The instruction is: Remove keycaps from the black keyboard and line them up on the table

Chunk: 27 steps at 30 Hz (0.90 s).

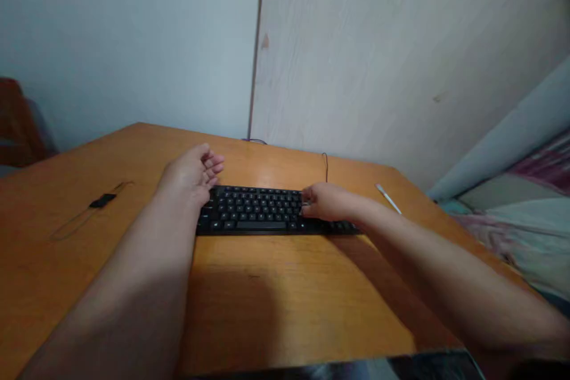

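Note:
A black keyboard [262,208] lies flat on the wooden table, with its space bar along the near side. Over its left end, my left hand [193,172] is turned on its side, fingers loosely bent and apart, with nothing seen in them. My right hand [327,200] rests over the right part of the keys, hiding some of them. Its thumb and fingers are bent with a gap between them at the keys, and the fingertips are partly hidden. A thin dark cable [326,166] runs behind the keyboard toward the wall.
On the table [231,297], a small black item with a cord [103,200] lies left and a thin white stick-like object [387,198] right. Walls stand behind. A wooden chair [20,124] is far left; bedding [529,219] lies beyond the right edge.

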Each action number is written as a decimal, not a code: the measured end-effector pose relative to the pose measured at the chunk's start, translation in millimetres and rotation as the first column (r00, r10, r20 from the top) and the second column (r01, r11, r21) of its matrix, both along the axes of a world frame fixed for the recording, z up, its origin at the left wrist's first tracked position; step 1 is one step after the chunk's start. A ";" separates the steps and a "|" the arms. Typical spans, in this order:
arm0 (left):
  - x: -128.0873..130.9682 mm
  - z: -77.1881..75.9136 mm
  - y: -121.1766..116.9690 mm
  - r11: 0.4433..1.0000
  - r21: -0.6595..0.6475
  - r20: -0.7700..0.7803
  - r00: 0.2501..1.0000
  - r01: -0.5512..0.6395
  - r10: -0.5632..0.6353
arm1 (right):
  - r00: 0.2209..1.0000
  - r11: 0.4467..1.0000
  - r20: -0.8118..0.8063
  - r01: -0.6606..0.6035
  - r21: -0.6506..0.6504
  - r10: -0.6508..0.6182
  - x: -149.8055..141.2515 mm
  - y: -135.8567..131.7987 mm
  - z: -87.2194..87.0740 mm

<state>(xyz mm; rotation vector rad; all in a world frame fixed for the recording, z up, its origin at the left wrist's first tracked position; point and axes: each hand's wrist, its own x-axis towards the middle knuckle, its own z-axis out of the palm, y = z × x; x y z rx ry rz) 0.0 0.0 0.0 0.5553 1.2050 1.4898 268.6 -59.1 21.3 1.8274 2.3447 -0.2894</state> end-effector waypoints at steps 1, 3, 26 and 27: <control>0.5 0.4 -0.8 1.000 -0.002 -0.003 1.000 -0.004 0.004 | 1.000 1.000 -0.006 -0.001 -0.001 0.001 2.4 0.6 -1.4; 1.1 1.1 -1.9 1.000 -0.006 -0.006 1.000 -0.009 0.008 | 1.000 1.000 -0.015 0.003 -0.002 -0.003 7.1 1.5 -3.9; -7.2 -2.6 4.2 1.000 -0.012 0.012 1.000 -0.010 0.010 | 0.984 0.990 -0.120 0.137 0.025 -0.133 37.2 2.2 10.9; -7.3 -0.8 2.6 1.000 -0.016 0.017 1.000 -0.019 0.019 | 0.979 0.991 -0.156 0.134 0.022 -0.129 31.4 2.8 12.2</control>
